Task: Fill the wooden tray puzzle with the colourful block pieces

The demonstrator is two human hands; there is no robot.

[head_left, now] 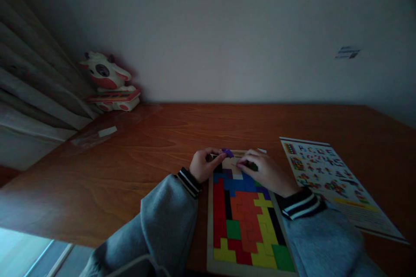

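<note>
A wooden puzzle board (210, 225) lies in front of me, its tray mostly filled with flat coloured block pieces in red, yellow, orange, green, blue and black. At the board's far left corner, my left hand (205, 163) pinches a purple puzzle piece (227, 152) between thumb and fingers. My right hand (264, 171) hovers over the far right part of the board, thumb and fingertips drawn together beside a pale area (230, 164). Whatever its fingertips hold, if anything, is too small to make out. Both hands partly cover the board's far end.
A printed sheet with pictures (328, 169) lies right of the board on the wooden table (146, 151). At the back left stands a cow-shaped toy (110, 82) near a curtain (35, 78). A white label (107, 131) is stuck on the table's left.
</note>
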